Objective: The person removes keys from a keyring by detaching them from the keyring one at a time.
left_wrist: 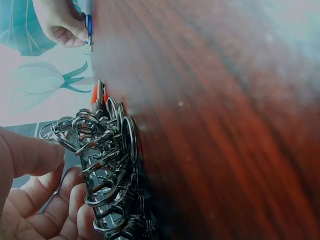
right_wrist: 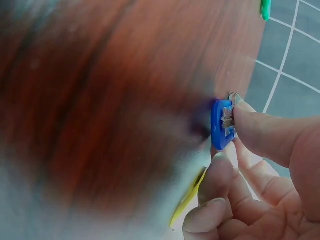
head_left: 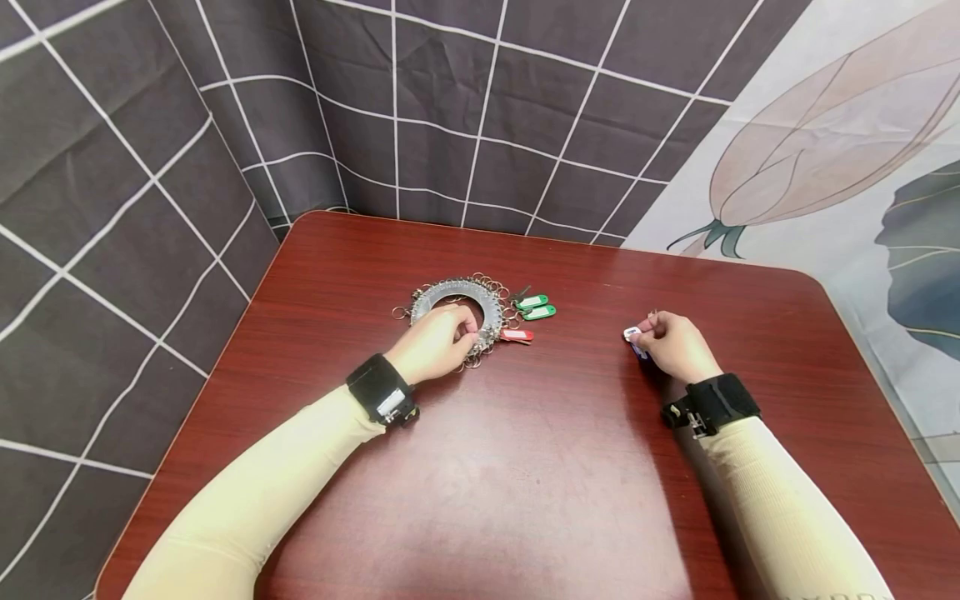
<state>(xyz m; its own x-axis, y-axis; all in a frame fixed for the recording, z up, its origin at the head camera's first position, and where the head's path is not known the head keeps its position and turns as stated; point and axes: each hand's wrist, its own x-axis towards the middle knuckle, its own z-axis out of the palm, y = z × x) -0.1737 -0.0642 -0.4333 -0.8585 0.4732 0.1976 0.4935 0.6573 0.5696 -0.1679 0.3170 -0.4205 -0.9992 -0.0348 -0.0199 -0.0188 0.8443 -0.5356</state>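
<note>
On the dark red wooden table [head_left: 525, 467], my left hand [head_left: 437, 342] rests curled over the near edge of one flat round metal disc hung with many small steel key rings [head_left: 459, 300], fingers hooked into the rings. Just right of the disc lie three plastic key tags: two green key tags [head_left: 536, 306] side by side and one red key tag [head_left: 517, 335] nearer me. Well apart to the right, my right hand [head_left: 677, 344] pinches one blue plastic key tag [right_wrist: 222, 124] between thumb and fingertips, just above the tabletop.
</note>
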